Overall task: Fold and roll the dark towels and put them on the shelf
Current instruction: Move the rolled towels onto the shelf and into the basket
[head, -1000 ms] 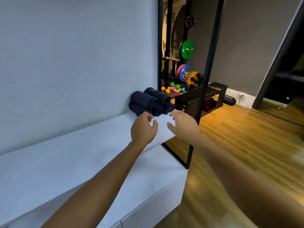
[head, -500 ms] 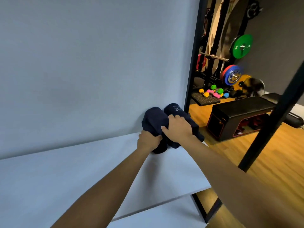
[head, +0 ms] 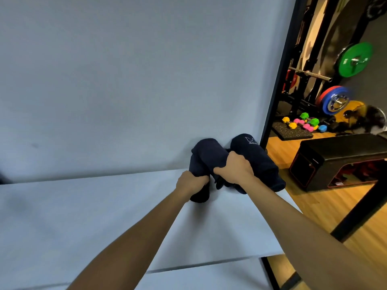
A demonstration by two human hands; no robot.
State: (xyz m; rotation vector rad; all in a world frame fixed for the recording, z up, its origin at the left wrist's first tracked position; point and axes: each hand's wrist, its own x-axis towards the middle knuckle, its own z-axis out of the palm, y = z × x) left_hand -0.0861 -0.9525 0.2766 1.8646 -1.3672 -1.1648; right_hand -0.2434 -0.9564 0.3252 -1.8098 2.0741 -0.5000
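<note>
Both hands are on the pile of rolled dark towels (head: 236, 164), which sits at the far right end of the white shelf (head: 104, 216), pushed up against the pale wall (head: 125, 80) & right beside the black upright post (head: 278, 70). Left hand (head: 191, 183) is curled round the near end of the left roll (head: 206, 155), fingers tucked under it, so it grips that roll from the front/below; a dark end of towel sticks out beneath the fist & touches the shelf. Right hand (head: 234, 170) is clamped on top of the pile btwn the two upper rolls, thumb pressing into the left roll, fingers curled over towards the right roll (head: 257, 158), which has a small pale logo on its far end. Can't tell exactly how many rolls are in the pile; at least 2 on top, w/ more dark fabric below the right hand. Right roll's near end overhangs the shelf's right edge a bit. Both forearms reach in from the bottom of the view, over the shelf. Behind the post: wooden floor (head: 314, 206), a black bench (head: 343, 155), small coloured dumbbells (head: 303, 123), a green weight plate (head: 355, 59) on a rack & a blue/red plate (head: 335, 100) lower down.
</note>
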